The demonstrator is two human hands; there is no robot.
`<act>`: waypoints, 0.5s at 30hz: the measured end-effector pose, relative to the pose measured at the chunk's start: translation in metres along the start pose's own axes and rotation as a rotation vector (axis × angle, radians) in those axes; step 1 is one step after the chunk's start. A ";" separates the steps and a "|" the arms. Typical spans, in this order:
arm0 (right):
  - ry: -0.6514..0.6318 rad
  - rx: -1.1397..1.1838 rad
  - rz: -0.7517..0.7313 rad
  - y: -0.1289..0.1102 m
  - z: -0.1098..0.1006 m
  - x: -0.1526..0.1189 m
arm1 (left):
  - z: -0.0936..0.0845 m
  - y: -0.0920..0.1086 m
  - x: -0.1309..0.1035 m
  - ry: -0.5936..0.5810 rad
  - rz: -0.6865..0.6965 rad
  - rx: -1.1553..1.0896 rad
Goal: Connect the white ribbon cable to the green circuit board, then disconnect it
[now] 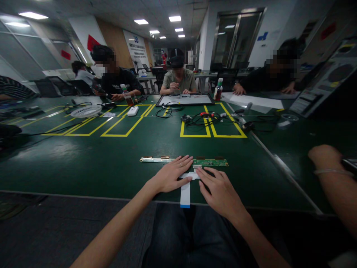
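A long, narrow green circuit board [213, 163] lies on the green table in front of me. From its middle a white flat ribbon cable [185, 193] runs toward me, its blue end hanging at the table edge. My left hand [175, 173] lies flat with fingers stretched over the board's middle and the thumb on the cable. Beside it, my right hand [219, 186] has its fingers apart, with the index fingertip touching the cable's connector end [197, 167] at the board. Part of the board and cable is hidden beneath my left hand.
Yellow tape outlines [195, 136] mark the table beyond the board. Farther back are black cables [192, 120], a red-handled tool [206, 115], a white box [133, 111] and a bottle [218, 90]. Another person's arm [333, 175] rests at the right. Several people sit around the table.
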State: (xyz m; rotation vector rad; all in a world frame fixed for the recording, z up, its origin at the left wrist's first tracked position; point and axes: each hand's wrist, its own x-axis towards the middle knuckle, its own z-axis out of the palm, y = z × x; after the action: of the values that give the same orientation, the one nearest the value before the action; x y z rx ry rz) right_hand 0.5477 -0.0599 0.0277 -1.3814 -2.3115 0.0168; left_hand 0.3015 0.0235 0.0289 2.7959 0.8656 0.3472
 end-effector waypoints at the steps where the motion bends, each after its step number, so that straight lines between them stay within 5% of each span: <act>1: -0.001 -0.002 0.000 0.000 0.000 0.000 | 0.001 0.000 0.000 0.002 0.000 0.001; 15: 0.003 -0.036 0.018 -0.001 -0.001 0.003 | -0.002 -0.001 0.002 0.017 -0.019 -0.067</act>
State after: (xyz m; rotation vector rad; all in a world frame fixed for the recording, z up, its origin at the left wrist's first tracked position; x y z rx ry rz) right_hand 0.5458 -0.0584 0.0296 -1.4186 -2.3076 -0.0217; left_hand 0.3019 0.0254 0.0305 2.7257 0.8668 0.3909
